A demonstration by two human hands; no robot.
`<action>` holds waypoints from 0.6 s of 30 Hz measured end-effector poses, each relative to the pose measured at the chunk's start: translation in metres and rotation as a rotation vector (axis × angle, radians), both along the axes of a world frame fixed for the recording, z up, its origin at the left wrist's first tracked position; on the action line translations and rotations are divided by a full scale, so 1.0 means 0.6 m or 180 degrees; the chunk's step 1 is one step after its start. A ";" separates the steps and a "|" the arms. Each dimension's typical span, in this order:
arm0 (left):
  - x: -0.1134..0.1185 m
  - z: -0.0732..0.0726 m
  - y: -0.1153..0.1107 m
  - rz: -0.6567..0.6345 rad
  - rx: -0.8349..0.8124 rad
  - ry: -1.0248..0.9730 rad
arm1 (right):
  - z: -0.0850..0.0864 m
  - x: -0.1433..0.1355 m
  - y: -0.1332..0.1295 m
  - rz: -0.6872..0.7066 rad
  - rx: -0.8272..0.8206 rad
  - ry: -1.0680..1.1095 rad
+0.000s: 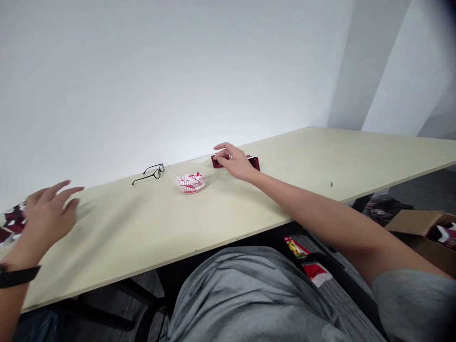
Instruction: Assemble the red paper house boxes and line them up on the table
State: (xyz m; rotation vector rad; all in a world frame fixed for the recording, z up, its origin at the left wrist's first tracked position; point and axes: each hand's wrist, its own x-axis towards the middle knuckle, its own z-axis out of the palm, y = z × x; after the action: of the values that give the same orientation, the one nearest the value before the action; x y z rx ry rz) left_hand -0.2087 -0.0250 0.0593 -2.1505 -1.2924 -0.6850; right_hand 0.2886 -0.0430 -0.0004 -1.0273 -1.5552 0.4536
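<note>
My right hand (235,162) is over a dark red box-like thing (255,163) with a white edge near the back of the table. Its fingers are stretched out and apart, and they partly hide that thing; whether they touch it I cannot tell. To the left of this hand sits a clear bowl-like container (191,183) filled with red and white printed strips or wrappers. My left hand (52,213), slightly blurred, hovers over the table's left end with spread fingers and nothing in it. Behind it, partly covered, lies a maroon and white patterned pile (14,219).
Black-framed eyeglasses (153,173) lie near the wall with temples unfolded. A small dark object (331,184) rests on the pale table (171,223) at right. Below the edge are a cardboard box (415,223) and a red and yellow packet (295,247).
</note>
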 end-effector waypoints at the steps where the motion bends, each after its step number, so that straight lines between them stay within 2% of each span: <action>1: 0.032 0.001 0.002 -0.0123 0.0149 -0.0140 | 0.002 0.004 0.001 -0.0301 0.0238 -0.0145; 3: 0.105 0.004 0.007 -0.0450 0.0068 -0.0129 | 0.009 0.016 0.001 -0.0843 0.0598 -0.0504; 5: 0.183 0.009 0.014 -0.0662 -0.0239 -0.0180 | 0.014 0.032 0.002 -0.1333 0.0675 -0.0906; 8: 0.286 0.011 0.035 -0.1041 -0.0984 0.0031 | 0.014 0.061 0.013 -0.1856 0.0091 -0.1399; 10: 0.334 0.007 0.053 -0.1219 -0.1504 0.0339 | 0.010 0.078 0.023 -0.1906 -0.0622 -0.1661; 13: 0.368 -0.007 0.075 -0.1247 -0.1961 0.0455 | 0.005 0.094 0.034 -0.1613 -0.1492 -0.1848; 15: 0.371 -0.017 0.081 -0.1203 -0.2028 0.0344 | 0.007 0.098 0.035 -0.1401 -0.1637 -0.1857; 18: 0.361 -0.031 0.082 -0.1286 -0.2017 0.0126 | 0.017 0.098 0.027 -0.1138 -0.1582 -0.1837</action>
State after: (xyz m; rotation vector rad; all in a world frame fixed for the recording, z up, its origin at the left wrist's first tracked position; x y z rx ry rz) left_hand 0.0080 0.0240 0.0410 -2.9741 -1.1649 -0.4034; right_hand 0.3474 -0.0265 0.0099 -1.9122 -1.7388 0.3089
